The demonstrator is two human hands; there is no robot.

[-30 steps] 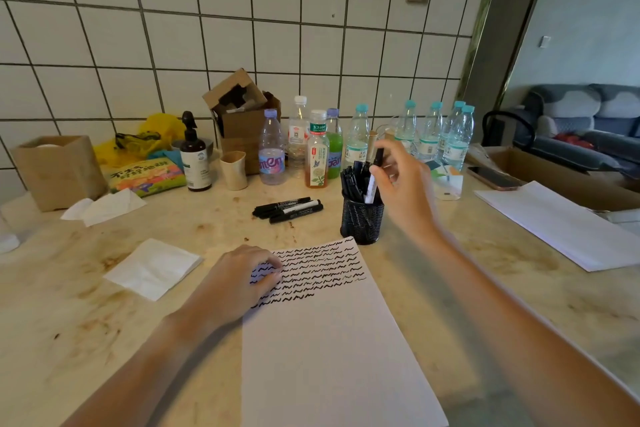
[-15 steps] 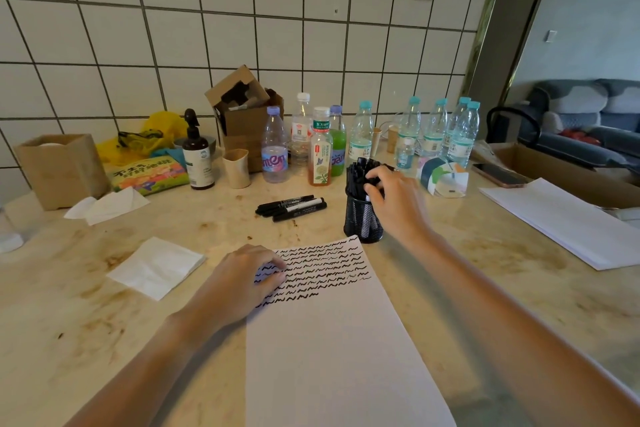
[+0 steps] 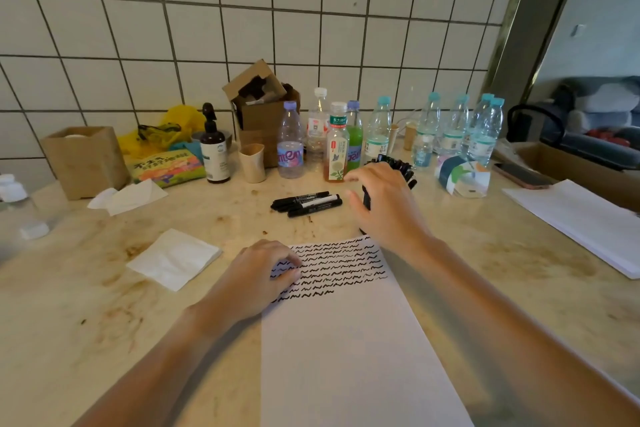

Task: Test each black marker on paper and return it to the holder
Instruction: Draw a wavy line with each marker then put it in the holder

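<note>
Left hand: fingers bent, tips pressing the top-left corner of the paper flat to the tabletop; lifted early, the sheet may skid.

Loose markers: three lying together on the tabletop, left of the holder; easily passed over as untested.

Right hand: fingers spread and half-curled over the holder (mostly hidden), holding nothing that can be made out. The holder, packed with markers, could tip against the nearby bottles under a sideways pull.
</note>
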